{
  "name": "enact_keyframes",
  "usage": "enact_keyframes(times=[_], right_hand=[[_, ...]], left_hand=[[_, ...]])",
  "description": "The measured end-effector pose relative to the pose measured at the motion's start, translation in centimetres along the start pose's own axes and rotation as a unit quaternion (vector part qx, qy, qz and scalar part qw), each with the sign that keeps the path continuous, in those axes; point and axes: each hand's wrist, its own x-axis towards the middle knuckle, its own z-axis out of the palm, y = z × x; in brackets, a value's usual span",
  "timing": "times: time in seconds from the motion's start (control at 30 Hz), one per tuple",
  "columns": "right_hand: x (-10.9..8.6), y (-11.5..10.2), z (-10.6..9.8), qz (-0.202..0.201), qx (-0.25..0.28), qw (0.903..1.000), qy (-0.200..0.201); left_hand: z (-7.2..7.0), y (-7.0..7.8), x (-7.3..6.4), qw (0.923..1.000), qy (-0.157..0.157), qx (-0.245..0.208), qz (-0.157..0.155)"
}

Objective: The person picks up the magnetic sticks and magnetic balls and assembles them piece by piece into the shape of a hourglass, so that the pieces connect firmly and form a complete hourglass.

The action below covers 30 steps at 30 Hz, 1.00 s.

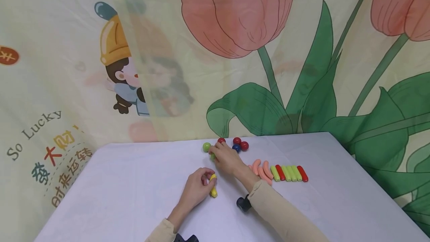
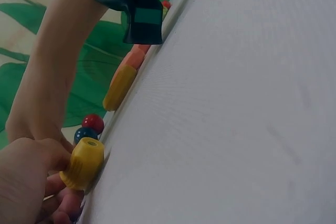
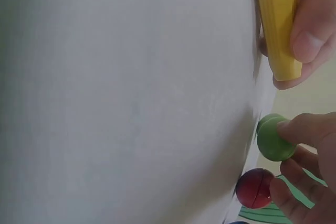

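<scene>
My left hand (image 1: 196, 186) pinches a small yellow ribbed piece (image 1: 214, 192) by its upper end, close over the white table. In the left wrist view this yellow piece (image 2: 86, 162) shows a dimpled flat end; the right wrist view shows the thumb along it (image 3: 278, 22). Ahead and to the right, my right hand (image 1: 226, 158) has a green ball (image 3: 274, 140) between thumb and fingers. Its other fingers reach beside a red ball (image 3: 254, 188). A second green ball (image 1: 206, 146) lies just left of the fingertips.
Behind the right hand are red balls (image 1: 244, 145) and a dark blue ball (image 1: 236, 148). Right of the forearm lie curved pink pieces (image 1: 256, 167) and a row of green and red sticks (image 1: 290, 173). Another yellow piece (image 2: 120, 87) shows near the pink ones.
</scene>
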Motion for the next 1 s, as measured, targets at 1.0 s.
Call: enact_keyframes(times=[1.0], right_hand=[[-4.0, 1.4, -1.2, 0.049, 0.215, 0.9751, 0.026]], left_hand=[[0.0, -0.2, 0.1, 0.9994, 0.010, -0.034, -0.007]])
